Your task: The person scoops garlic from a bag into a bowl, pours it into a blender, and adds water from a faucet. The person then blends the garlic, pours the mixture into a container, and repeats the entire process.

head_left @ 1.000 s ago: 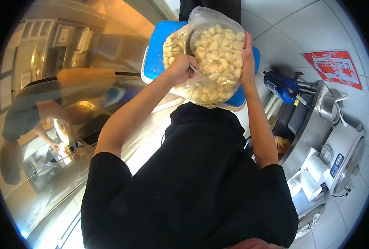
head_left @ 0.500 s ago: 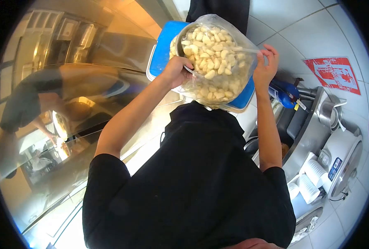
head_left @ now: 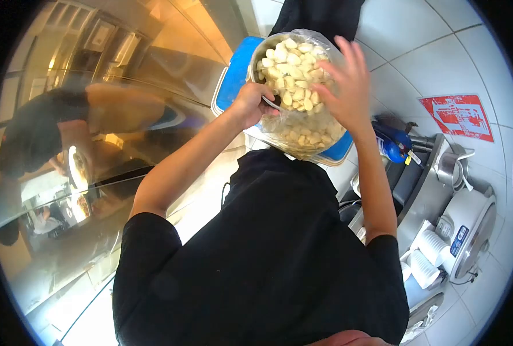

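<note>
Peeled garlic cloves (head_left: pixel 294 75) fill a round metal container (head_left: pixel 260 56), and more show through a clear plastic bag (head_left: pixel 302 135) at its near side. My left hand (head_left: pixel 253 105) is closed on the container's near-left rim, thumb on top. My right hand (head_left: pixel 346 86) is open, fingers apart, over the right side of the cloves; its fingertips overlap them in this view. Container and bag are over a blue lid (head_left: pixel 233 75), which shows at the left and lower right.
A shiny metal panel (head_left: pixel 147 127) runs along the left. On the right are a metal counter (head_left: pixel 421 190), a metal pot (head_left: pixel 449 172), a white appliance (head_left: pixel 467 230) and stacked white cups (head_left: pixel 432 248). A red and white sign (head_left: pixel 461 117) is on the tiled wall.
My right hand has let go of the bag's edge and moved left over the cloves, fingers spread. The bag's right side has dropped. My left hand keeps its hold on the rim.
</note>
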The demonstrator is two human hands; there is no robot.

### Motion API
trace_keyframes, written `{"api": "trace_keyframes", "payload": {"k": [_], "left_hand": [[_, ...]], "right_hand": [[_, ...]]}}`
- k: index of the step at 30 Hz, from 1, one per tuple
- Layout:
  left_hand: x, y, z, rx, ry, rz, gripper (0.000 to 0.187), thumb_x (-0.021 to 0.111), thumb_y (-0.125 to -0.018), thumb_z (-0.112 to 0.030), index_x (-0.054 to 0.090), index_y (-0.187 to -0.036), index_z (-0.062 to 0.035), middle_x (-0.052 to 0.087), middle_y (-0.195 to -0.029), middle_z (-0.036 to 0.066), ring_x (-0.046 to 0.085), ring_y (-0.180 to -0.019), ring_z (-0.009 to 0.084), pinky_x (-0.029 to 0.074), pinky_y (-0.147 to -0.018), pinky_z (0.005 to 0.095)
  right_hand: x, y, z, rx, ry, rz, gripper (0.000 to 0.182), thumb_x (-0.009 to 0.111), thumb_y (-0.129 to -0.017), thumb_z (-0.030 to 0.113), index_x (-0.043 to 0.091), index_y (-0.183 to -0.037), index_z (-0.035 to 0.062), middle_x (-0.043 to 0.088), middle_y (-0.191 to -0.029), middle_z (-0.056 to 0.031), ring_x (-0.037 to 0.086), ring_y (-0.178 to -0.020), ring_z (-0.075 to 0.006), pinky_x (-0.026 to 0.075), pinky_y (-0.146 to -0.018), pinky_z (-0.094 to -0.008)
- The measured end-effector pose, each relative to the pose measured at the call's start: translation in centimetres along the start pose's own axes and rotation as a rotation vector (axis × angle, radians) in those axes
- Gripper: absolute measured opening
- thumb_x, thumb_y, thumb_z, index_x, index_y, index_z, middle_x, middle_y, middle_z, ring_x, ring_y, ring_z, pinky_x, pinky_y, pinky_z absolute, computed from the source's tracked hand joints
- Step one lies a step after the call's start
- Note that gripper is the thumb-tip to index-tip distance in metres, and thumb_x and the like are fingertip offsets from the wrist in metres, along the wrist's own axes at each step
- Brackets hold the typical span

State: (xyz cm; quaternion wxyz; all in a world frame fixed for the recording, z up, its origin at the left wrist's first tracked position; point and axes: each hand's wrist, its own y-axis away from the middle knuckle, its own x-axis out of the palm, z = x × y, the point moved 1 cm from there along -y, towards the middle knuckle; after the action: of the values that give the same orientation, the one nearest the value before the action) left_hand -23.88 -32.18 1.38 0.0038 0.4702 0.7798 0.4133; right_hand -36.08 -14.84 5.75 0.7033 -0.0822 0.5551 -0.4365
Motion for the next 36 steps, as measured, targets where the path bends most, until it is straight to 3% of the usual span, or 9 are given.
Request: {"api": "trace_keyframes", "payload": {"k": [9, 10, 14, 16, 20, 22, 27, 30, 36], "left_hand": [[1.2, -1.9, 0.7, 0.04, -0.018, 0.106, 0.03, 0.044, -0.075, 0.0, 0.05, -0.105, 0.004, 0.058, -0.088, 0.014, 0.059, -0.069, 0.0218, 0.053, -0.053, 0.0292], [1.0, -2.5, 0.5, -0.039, 0.023, 0.181, 0.063, 0.042, -0.07, 0.006, 0.028, -0.129, -0.0112, 0.054, -0.101, 0.015, 0.062, -0.071, 0.0252, 0.054, -0.044, 0.0304], [1.4, -3.5, 1.5, -0.034, 0.047, 0.173, 0.062, 0.041, -0.07, 0.007, 0.028, -0.128, -0.0096, 0.055, -0.099, 0.017, 0.063, -0.072, 0.0267, 0.055, -0.045, 0.031], [1.2, -3.3, 1.7, -0.087, 0.01, 0.16, 0.032, 0.045, -0.075, 0.0, 0.049, -0.107, 0.0042, 0.059, -0.091, 0.014, 0.061, -0.07, 0.0234, 0.054, -0.054, 0.0281], [1.4, -2.9, 2.0, -0.042, 0.029, 0.147, 0.036, 0.045, -0.074, 0.001, 0.047, -0.109, 0.0052, 0.059, -0.093, 0.015, 0.061, -0.071, 0.0242, 0.054, -0.054, 0.0293], [1.2, -3.1, 2.1, -0.038, 0.072, 0.107, 0.04, 0.045, -0.073, 0.002, 0.046, -0.113, 0.0048, 0.058, -0.097, 0.016, 0.061, -0.071, 0.0254, 0.054, -0.056, 0.0309], [0.6, -0.6, 0.9, 0.046, 0.01, 0.029, 0.045, 0.044, -0.071, 0.004, 0.044, -0.116, 0.0031, 0.056, -0.101, 0.018, 0.061, -0.074, 0.0271, 0.054, -0.057, 0.0338], [0.1, -0.8, 1.1, 0.046, 0.086, 0.103, 0.044, 0.044, -0.071, 0.003, 0.044, -0.115, 0.0045, 0.057, -0.1, 0.018, 0.06, -0.074, 0.027, 0.053, -0.056, 0.0341], [0.1, -3.2, 3.5, -0.073, 0.216, 0.191, 0.042, 0.044, -0.073, 0.001, 0.043, -0.114, 0.0084, 0.058, -0.102, 0.018, 0.061, -0.084, 0.0286, 0.05, -0.056, 0.0319]], "right_hand": [[1.9, -2.9, 1.1, -0.083, -0.457, -0.026, 0.007, 0.062, -0.077, 0.007, 0.068, -0.079, 0.0051, 0.057, -0.119, -0.0064, 0.047, -0.114, -0.0253, 0.034, -0.098, -0.036], [2.1, -2.8, 1.0, -0.079, -0.453, -0.023, 0.007, 0.062, -0.077, 0.007, 0.068, -0.079, 0.0051, 0.057, -0.119, -0.0064, 0.047, -0.114, -0.0253, 0.034, -0.098, -0.036], [1.7, -2.2, 0.2, 0.087, -0.752, -0.01, 0.011, 0.055, -0.083, 0.006, 0.065, -0.086, 0.0007, 0.054, -0.122, -0.0109, 0.047, -0.114, -0.0213, 0.035, -0.097, -0.0343], [1.1, -1.6, -1.0, 0.196, -1.031, -0.022, 0.019, 0.046, -0.088, 0.007, 0.062, -0.093, -0.0018, 0.049, -0.127, -0.015, 0.046, -0.116, -0.02, 0.033, -0.099, -0.0343], [-1.6, -0.4, -2.3, 0.228, -1.006, 0.037, 0.025, 0.041, -0.091, 0.012, 0.059, -0.101, -0.0027, 0.046, -0.129, -0.0155, 0.044, -0.118, -0.0211, 0.031, -0.101, -0.0337], [-3.1, 0.6, -2.4, 0.595, -0.999, -0.151, 0.031, 0.038, -0.094, 0.017, 0.054, -0.108, -0.0044, 0.047, -0.129, -0.0156, 0.044, -0.12, -0.0223, 0.029, -0.103, -0.0322], [0.2, 9.7, -17.4, 0.677, -0.606, -0.064, 0.034, 0.046, -0.093, 0.018, 0.048, -0.118, -0.0057, 0.052, -0.121, -0.0125, 0.047, -0.114, -0.0202, 0.032, -0.101, -0.0326], [1.7, 10.9, -17.3, 0.667, -0.488, -0.079, 0.03, 0.044, -0.091, 0.016, 0.058, -0.115, 0.0051, 0.059, -0.104, -0.0117, 0.056, -0.094, -0.022, 0.042, -0.086, -0.0335], [0.2, 4.7, -8.2, 0.784, -0.701, -0.107, 0.024, 0.045, -0.095, 0.015, 0.05, -0.11, -0.0017, 0.056, -0.109, -0.0077, 0.052, -0.103, -0.0174, 0.038, -0.092, -0.0287]]}}
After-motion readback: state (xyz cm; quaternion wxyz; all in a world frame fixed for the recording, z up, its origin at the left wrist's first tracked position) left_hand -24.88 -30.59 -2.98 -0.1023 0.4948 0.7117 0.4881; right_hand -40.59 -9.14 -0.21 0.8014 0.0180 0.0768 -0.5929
